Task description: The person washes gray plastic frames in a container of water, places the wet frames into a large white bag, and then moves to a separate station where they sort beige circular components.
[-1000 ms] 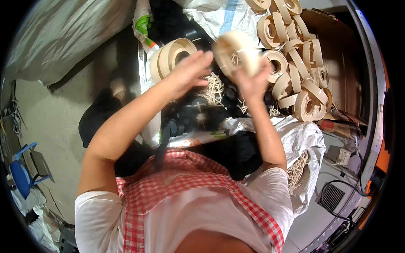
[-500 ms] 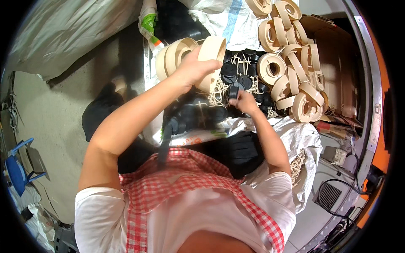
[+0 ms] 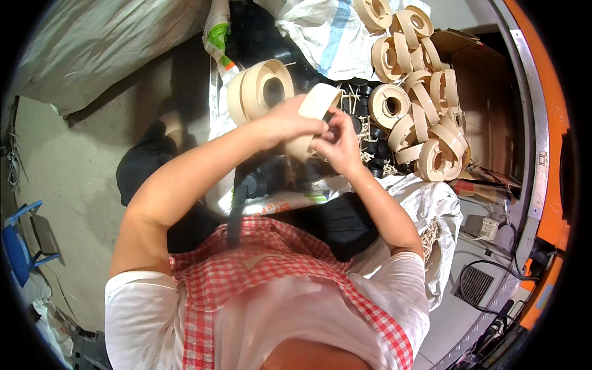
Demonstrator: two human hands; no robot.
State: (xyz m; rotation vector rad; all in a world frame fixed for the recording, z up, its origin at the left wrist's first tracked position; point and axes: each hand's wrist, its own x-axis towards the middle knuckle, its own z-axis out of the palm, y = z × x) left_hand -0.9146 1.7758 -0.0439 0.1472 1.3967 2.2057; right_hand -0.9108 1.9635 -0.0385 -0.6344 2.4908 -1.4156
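My left hand (image 3: pixel 288 122) grips a cream plastic ring (image 3: pixel 319 102) tilted on its edge, thumb along its near side. Close against it, my right hand (image 3: pixel 340 147) has its fingers curled at the ring's opening. A dark patch between the fingertips looks like a black round part, mostly hidden by the fingers and the ring. Left of the hands sit two similar cream rings (image 3: pixel 246 92), one against the other. Beneath and beyond the hands lie many black round parts (image 3: pixel 378 148) with pale thin plastic sticks (image 3: pixel 350 98) scattered among them.
A heap of cream rings (image 3: pixel 422 98) lies to the right, beside an open cardboard box (image 3: pixel 487 92). White woven sacking (image 3: pixel 314 31) covers the far side. A white bag (image 3: pixel 441 216) by my right elbow holds pale sticks. Far left stands a blue chair (image 3: pixel 17 250).
My right hand has lifted a black round part from the pile and come left to the ring. My left hand has brought the ring nearer and turned it, away from the other two.
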